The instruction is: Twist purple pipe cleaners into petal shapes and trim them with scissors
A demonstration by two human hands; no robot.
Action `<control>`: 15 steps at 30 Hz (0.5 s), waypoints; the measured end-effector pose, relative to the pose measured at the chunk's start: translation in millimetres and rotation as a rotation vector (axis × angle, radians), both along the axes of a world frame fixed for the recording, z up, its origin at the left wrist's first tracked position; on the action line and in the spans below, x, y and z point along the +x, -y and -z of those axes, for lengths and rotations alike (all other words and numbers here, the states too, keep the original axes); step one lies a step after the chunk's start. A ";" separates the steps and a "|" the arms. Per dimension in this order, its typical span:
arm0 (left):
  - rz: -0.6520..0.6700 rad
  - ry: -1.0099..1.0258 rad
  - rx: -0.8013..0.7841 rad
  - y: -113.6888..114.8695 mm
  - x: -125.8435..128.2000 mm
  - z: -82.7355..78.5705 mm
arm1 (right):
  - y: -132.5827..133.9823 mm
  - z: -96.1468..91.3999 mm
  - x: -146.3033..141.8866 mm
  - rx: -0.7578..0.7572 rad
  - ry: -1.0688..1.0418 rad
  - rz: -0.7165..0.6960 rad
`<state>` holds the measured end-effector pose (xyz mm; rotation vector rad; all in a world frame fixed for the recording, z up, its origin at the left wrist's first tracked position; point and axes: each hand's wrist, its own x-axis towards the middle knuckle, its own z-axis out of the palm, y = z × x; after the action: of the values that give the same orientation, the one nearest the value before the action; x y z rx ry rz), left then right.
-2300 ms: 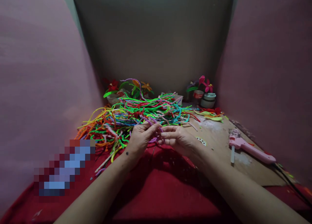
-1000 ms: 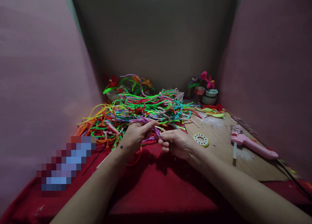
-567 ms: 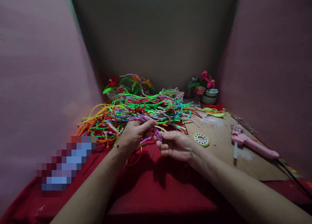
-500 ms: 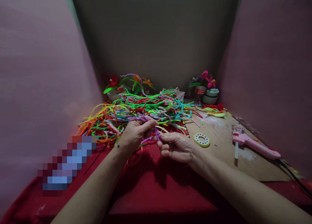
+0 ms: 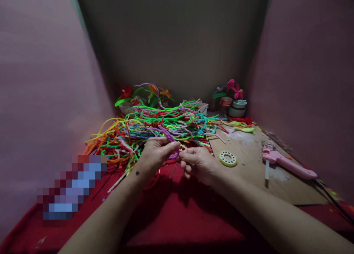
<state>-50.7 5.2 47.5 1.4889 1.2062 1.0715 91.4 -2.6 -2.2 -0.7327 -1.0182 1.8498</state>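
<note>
Between my two hands is a bent bundle of purple pipe cleaner (image 5: pixel 165 132). My left hand (image 5: pixel 158 150) pinches it between thumb and fingers, its upper part sticking out beyond the knuckles. At its lower end, the thumb and forefinger of my right hand (image 5: pixel 197 162) are closed on the purple piece, the other fingers curled. Part of the bundle is hidden behind my left fingers. Just beyond my hands lies a large heap of many-coloured pipe cleaners (image 5: pixel 166 115). Under my left hand, the red handle of a tool (image 5: pixel 155 182), perhaps scissors, partly shows on the cloth.
A brown board (image 5: pixel 243 184) on the right bears a pink glue gun (image 5: pixel 290 163) with a cord and a yellow-rimmed ring (image 5: pixel 228 158) with holes. At the back stand fuzzy flowers (image 5: pixel 238 90) and a lidded jar (image 5: pixel 238 108). Red cloth (image 5: pixel 177 224) covers the table.
My left hand has turned slightly and now hides more of the purple piece's lower part. My right fingertips have shifted to its end. The view has moved slightly.
</note>
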 end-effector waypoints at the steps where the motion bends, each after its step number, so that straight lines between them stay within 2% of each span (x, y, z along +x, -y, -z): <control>1: -0.015 0.026 -0.009 -0.3 0.2 -0.4 | 1.2 0.0 -0.7 0.046 0.045 0.025; 5: -0.024 0.178 -0.049 -3.6 -1.5 -0.8 | 7.3 -3.9 -3.5 0.153 0.161 0.068; 8: 0.004 0.229 -0.071 -4.9 -2.1 0.4 | 8.3 -7.3 -4.4 0.214 0.127 0.027; 11: 0.053 0.212 -0.123 -4.0 -1.1 2.2 | 5.5 -7.6 -4.2 0.232 0.076 0.018; 15: 0.097 0.116 -0.150 -5.0 -1.1 6.7 | 2.7 -6.2 -3.0 0.185 0.068 0.038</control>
<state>-51.8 10.2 40.8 1.3379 1.0974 0.9681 88.4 -5.3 4.0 -0.7031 -1.1930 1.6816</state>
